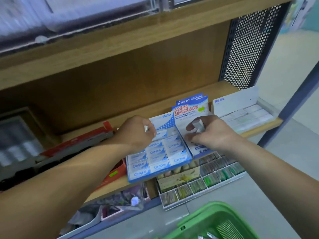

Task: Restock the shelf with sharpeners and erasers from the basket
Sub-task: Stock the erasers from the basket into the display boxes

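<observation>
At the bottom right of the frame, the green basket [203, 215] is showing its rim. Above it, mid-frame, both hands are reaching onto the wooden shelf [172, 100]. The left hand [138, 132] is curling its fingers round a small white item [146, 128], mostly hidden, over the blue eraser box [158, 160]. The right hand [211, 134] is pinching a white eraser [198, 125] in front of the taller display box [190, 107].

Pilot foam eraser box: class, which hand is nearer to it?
Right. The right hand is over the Pilot box, holding an eraser; the left hand is over the neighbouring Campus box.
</observation>
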{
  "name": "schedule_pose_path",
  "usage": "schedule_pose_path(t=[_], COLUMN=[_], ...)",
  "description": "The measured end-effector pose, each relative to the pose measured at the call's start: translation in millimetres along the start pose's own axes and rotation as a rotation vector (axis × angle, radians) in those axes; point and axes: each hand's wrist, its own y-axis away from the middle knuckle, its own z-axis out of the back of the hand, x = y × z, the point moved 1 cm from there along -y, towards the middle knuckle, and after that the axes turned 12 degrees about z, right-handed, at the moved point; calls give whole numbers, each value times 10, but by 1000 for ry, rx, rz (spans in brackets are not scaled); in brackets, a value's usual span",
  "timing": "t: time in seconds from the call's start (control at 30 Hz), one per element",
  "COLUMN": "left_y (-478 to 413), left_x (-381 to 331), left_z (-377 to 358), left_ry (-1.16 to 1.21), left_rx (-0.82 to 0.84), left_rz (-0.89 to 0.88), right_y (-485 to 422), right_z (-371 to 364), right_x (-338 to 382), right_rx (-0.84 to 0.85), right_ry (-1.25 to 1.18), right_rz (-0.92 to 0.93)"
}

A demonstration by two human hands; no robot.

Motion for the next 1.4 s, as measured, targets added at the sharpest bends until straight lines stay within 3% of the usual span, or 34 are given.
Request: schedule_pose_path(t=[0.1, 0.33, 0.5, 0.67, 0.8, 0.87, 1.0, 1.1, 1.27, 1.4], left_y=[-104, -195, -178, -173, -137, -56, 174, 252, 310, 296], left_x=[-48, -147, -165, -140, -129, -139, -198, -209, -229, -178], left_z=[-143, -360, -424, -385, -286, -227, -91, -81, -100, -38], left_ry=[-24, -125, -174, -233, 29, 274, 704, 638, 535, 569], left_rx=[-14, -70, -156, -40, 88, 158, 284, 283, 321, 336], left_rz=[-16, -15, -60, -71, -65, 40, 226, 208, 170, 131], right_y=[-55, -72, -105, -93, -106, -73, 26, 86, 42, 30], right_z=[-2, -98, -96, -82, -89, -90, -156, -251, -314, -254], right_x=[-94, -146, -155, -159, -82, 55, 321, 456, 379, 328], right_rx=[-40, 122, 136, 145, 22, -8, 134, 244, 30, 53], right_ry=[15, 191, 219, 212, 88, -52, -220, -337, -403, -376], right_rz=[11, -69, -116, -141, -96, -98, -130, -117, -135, -172])
